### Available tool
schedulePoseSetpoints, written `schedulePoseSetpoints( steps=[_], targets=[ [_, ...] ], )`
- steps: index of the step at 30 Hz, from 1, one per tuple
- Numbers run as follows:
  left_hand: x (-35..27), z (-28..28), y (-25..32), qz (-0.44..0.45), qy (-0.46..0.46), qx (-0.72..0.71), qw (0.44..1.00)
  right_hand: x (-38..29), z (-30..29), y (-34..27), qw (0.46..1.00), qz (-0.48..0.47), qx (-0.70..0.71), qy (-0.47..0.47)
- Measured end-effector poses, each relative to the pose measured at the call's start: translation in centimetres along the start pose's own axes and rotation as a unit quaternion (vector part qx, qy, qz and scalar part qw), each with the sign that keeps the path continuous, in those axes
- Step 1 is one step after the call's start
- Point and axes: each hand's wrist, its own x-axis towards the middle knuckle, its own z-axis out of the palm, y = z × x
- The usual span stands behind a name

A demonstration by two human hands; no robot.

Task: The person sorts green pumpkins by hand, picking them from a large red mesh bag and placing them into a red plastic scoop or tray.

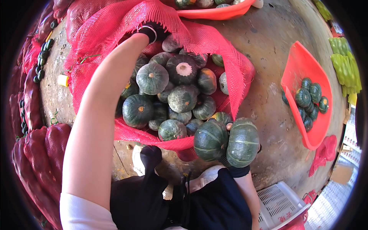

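Observation:
An open red mesh sack (pixel 86 43) full of dark green squashes (pixel 152 78) lies on the floor in front of me. My left hand (pixel 156 28), in a black glove, reaches to the sack's far side, mostly hidden under the mesh; its fingers cannot be seen. At the sack's near right edge, my right hand (pixel 228 164), also in dark fabric, is behind two large striped green squashes (pixel 243 142), which appear to rest in or against it; its fingers are mostly covered. One squash in the sack has a pale round patch.
An orange-red plastic scoop (pixel 319 115) with small squashes stands at right, another (pixel 215 14) at the top. A white plastic crate (pixel 279 201) is at lower right. Filled dark red mesh sacks (pixel 43 152) line the left; a row of small squashes (pixel 43 57) lies there.

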Motion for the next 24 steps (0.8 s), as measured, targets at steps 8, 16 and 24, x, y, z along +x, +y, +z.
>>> schedulePoseSetpoints(
  steps=[8,16,24],
  targets=[
    [-10.9,2.0,-4.5,-0.029,-0.058,-0.844,0.533,0.1,-0.1,-0.7,0.981,-0.042,-0.177,0.059],
    [-18.5,-1.8,-2.9,-0.038,0.082,-0.894,0.440,2.6,2.3,1.5,0.954,-0.015,-0.298,-0.010],
    [-24.5,-6.8,7.9,0.038,-0.029,-0.824,0.564,1.6,7.8,1.1,0.973,0.120,-0.178,-0.079]
  ],
)
